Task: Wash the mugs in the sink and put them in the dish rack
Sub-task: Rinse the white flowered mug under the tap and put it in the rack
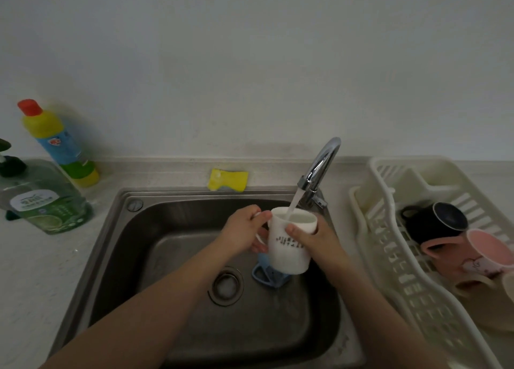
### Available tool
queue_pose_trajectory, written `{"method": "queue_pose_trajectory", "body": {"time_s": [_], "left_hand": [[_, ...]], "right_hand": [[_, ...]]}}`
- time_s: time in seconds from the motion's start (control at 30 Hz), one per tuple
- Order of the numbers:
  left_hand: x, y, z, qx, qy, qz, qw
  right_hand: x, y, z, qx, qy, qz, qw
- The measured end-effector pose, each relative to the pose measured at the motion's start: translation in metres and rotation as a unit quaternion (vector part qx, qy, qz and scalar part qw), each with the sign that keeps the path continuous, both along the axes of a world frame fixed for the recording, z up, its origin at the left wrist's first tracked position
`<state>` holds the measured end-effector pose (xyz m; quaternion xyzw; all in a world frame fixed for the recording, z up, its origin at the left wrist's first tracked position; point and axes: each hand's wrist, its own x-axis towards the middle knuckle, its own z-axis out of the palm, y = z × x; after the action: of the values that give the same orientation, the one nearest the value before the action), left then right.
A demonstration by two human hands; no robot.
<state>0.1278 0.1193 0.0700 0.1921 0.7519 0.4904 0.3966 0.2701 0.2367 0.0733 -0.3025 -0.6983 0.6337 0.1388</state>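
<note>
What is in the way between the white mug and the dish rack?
Only the sink's right rim lies between. The white mug, held in both hands, must lift over it; the dish rack already holds a black mug and a pink mug.

Blue mug [268,272] mostly behind white mug [289,246]; beige mug [484,288] cut off.

A white mug [289,246] with dark lettering stands upright over the sink [178,229], water streaming into it. A blue mug [267,275] lies below; black [434,224] and pink [470,254] mugs lie in the dish rack [395,257].
</note>
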Motion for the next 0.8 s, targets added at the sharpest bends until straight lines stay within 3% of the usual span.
{"method": "queue_pose_trajectory", "body": {"time_s": [0.13, 0.33, 0.43, 0.6, 0.7, 0.8], "left_hand": [[0.008, 0.001, -0.005, -0.026, 0.047, -0.055, 0.997], [-0.013, -0.013, -0.013, -0.038, 0.069, -0.015, 0.997], [-0.005, -0.014, -0.020, -0.029, 0.039, -0.043, 0.998], [-0.005, -0.027, -0.025, -0.048, -0.005, -0.005, 0.999], [0.003, -0.027, -0.032, -0.078, -0.021, -0.084, 0.993], [0.001, -0.015, -0.041, -0.102, -0.015, -0.075, 0.992]], "right_hand": [[0.011, 0.001, -0.009, -0.042, -0.052, -0.013, 0.998], [-0.009, -0.004, -0.011, -0.025, -0.077, 0.033, 0.996], [-0.002, 0.001, -0.017, -0.056, -0.094, 0.046, 0.993], [-0.015, -0.006, -0.022, -0.071, -0.156, 0.067, 0.983], [0.001, -0.008, -0.031, -0.138, -0.201, 0.060, 0.968], [-0.006, -0.002, -0.031, -0.211, -0.236, -0.005, 0.948]]}}
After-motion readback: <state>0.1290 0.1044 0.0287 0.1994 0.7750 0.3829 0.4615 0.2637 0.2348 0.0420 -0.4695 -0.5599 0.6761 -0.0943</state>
